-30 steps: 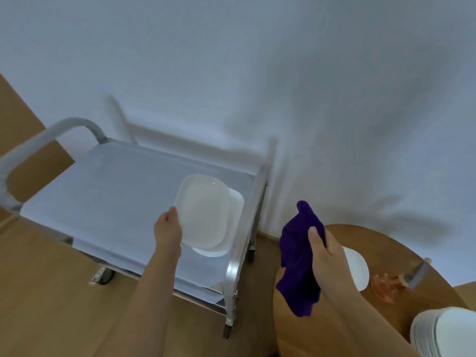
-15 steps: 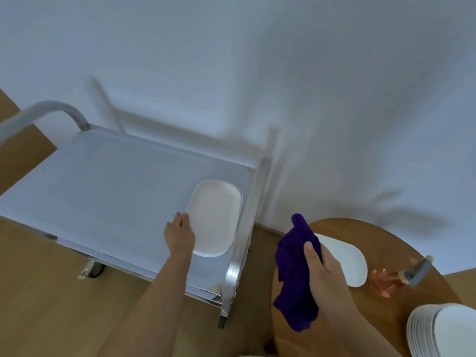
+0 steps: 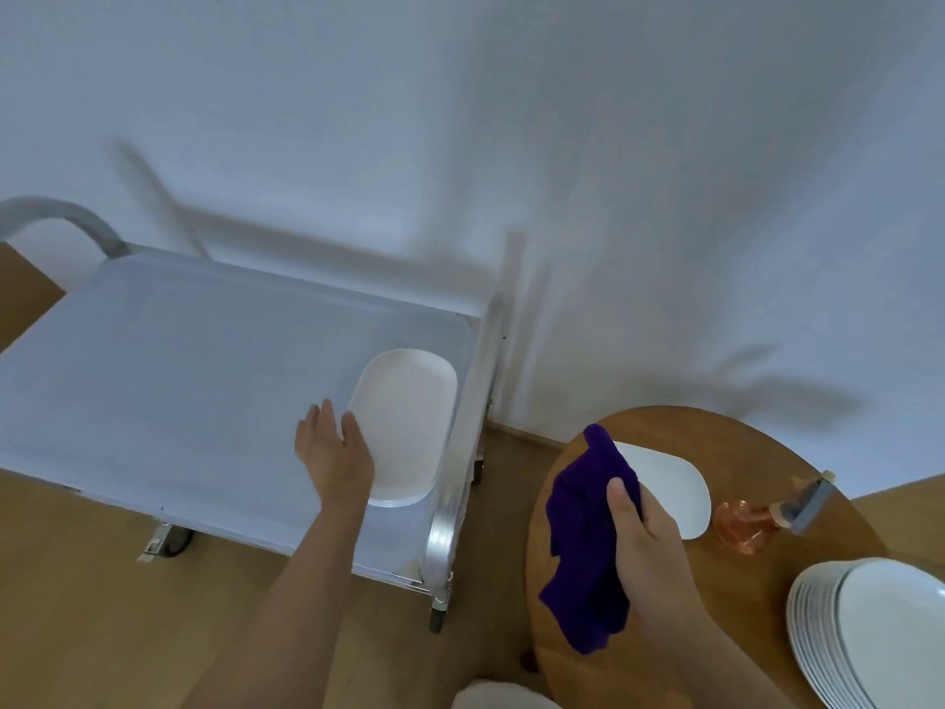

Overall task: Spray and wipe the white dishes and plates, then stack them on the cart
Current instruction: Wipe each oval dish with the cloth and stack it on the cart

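Note:
A stack of white rounded-rectangle dishes [image 3: 406,419] lies on the right end of the pale cart top [image 3: 194,381]. My left hand [image 3: 332,452] hovers just left of the stack with straight, spread fingers, holding nothing. My right hand [image 3: 644,534] grips a purple cloth [image 3: 583,545] above the round wooden table [image 3: 757,452]. Behind the cloth a single white dish [image 3: 670,488] lies on the table. A pink spray bottle [image 3: 751,519] with a grey trigger lies to its right. A pile of several white plates [image 3: 879,626] sits at the table's right edge.
The cart's metal rail [image 3: 475,401] stands between the cart top and the table, with a handle [image 3: 56,217] at the far left. A white wall runs behind both. Wooden floor [image 3: 92,596] shows in front of the cart. A white object [image 3: 496,697] peeks in at the bottom edge.
My left hand set the dish down on the stack on the cart, let go and drew back with fingers open. My right hand kept holding the cloth over the table.

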`<act>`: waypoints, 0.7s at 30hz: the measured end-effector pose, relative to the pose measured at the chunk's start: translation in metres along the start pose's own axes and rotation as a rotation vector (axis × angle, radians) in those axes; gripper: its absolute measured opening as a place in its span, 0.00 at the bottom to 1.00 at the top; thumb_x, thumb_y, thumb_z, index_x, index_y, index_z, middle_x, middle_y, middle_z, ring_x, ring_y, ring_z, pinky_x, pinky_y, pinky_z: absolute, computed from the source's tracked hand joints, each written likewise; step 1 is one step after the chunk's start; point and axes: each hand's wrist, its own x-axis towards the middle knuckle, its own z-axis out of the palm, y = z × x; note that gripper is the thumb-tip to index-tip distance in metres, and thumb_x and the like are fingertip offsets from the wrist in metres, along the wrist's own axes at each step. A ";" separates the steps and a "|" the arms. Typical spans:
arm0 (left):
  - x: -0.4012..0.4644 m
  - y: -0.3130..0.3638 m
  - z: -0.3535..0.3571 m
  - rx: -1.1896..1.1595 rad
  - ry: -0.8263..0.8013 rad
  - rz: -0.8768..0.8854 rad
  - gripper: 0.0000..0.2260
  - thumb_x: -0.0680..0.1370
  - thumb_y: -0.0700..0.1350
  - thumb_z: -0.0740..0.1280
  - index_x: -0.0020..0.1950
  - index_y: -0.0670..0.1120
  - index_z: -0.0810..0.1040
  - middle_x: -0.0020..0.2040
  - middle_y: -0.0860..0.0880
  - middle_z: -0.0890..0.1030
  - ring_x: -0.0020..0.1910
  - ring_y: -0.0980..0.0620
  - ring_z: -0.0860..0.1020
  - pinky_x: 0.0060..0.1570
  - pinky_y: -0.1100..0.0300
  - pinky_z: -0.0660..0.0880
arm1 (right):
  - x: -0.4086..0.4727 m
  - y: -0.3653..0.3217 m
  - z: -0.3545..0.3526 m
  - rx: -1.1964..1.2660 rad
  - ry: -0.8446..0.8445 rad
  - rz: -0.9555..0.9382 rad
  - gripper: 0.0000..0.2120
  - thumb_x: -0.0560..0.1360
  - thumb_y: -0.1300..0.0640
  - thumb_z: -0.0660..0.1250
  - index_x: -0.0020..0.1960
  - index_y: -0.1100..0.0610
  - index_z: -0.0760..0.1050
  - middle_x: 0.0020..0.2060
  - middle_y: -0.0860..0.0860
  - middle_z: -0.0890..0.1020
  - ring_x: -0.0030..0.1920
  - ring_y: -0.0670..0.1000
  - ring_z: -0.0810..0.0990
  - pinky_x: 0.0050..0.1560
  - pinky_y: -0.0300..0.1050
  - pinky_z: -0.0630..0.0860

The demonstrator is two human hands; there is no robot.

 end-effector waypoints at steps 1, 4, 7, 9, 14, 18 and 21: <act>-0.012 0.014 -0.002 -0.101 0.053 0.063 0.18 0.83 0.42 0.56 0.73 0.42 0.66 0.73 0.44 0.65 0.74 0.45 0.59 0.72 0.51 0.58 | 0.001 0.002 -0.003 0.012 0.013 0.013 0.10 0.79 0.46 0.55 0.46 0.50 0.70 0.35 0.48 0.80 0.34 0.50 0.81 0.32 0.38 0.75; -0.067 0.065 -0.006 -0.397 0.105 0.271 0.16 0.78 0.47 0.60 0.65 0.59 0.70 0.65 0.63 0.69 0.67 0.53 0.67 0.62 0.60 0.67 | 0.002 0.010 -0.015 0.000 0.043 0.013 0.10 0.80 0.47 0.55 0.46 0.50 0.70 0.37 0.50 0.80 0.37 0.51 0.80 0.36 0.41 0.75; -0.133 0.091 0.016 -0.416 -0.117 0.507 0.13 0.76 0.52 0.60 0.57 0.69 0.69 0.55 0.70 0.71 0.58 0.61 0.72 0.55 0.70 0.71 | 0.002 0.022 -0.029 -0.008 0.047 -0.011 0.09 0.80 0.49 0.56 0.48 0.52 0.71 0.38 0.54 0.81 0.38 0.55 0.81 0.38 0.49 0.78; -0.165 0.082 0.050 -0.371 -0.345 0.541 0.11 0.78 0.48 0.61 0.54 0.64 0.72 0.50 0.66 0.75 0.51 0.62 0.75 0.51 0.70 0.73 | 0.004 0.032 -0.038 0.003 0.062 0.003 0.09 0.80 0.49 0.56 0.49 0.52 0.72 0.40 0.55 0.82 0.40 0.58 0.81 0.43 0.54 0.78; -0.176 0.022 0.154 0.177 -0.796 0.170 0.09 0.80 0.46 0.63 0.60 0.52 0.75 0.55 0.53 0.79 0.45 0.64 0.74 0.45 0.71 0.71 | 0.022 0.066 -0.060 -0.019 0.128 0.088 0.17 0.80 0.47 0.54 0.61 0.56 0.71 0.49 0.54 0.81 0.48 0.56 0.80 0.53 0.53 0.76; -0.159 -0.006 0.216 0.376 -0.784 -0.056 0.12 0.80 0.50 0.62 0.62 0.47 0.73 0.57 0.50 0.78 0.48 0.58 0.72 0.41 0.67 0.67 | 0.042 0.093 -0.080 0.009 0.189 0.139 0.17 0.79 0.47 0.55 0.61 0.56 0.71 0.47 0.54 0.81 0.47 0.56 0.80 0.53 0.55 0.77; -0.152 -0.018 0.251 0.496 -0.789 -0.066 0.10 0.80 0.52 0.61 0.56 0.47 0.73 0.54 0.47 0.78 0.49 0.52 0.76 0.46 0.62 0.74 | 0.053 0.113 -0.091 0.022 0.220 0.179 0.15 0.79 0.47 0.56 0.57 0.55 0.72 0.43 0.52 0.81 0.44 0.54 0.80 0.45 0.48 0.76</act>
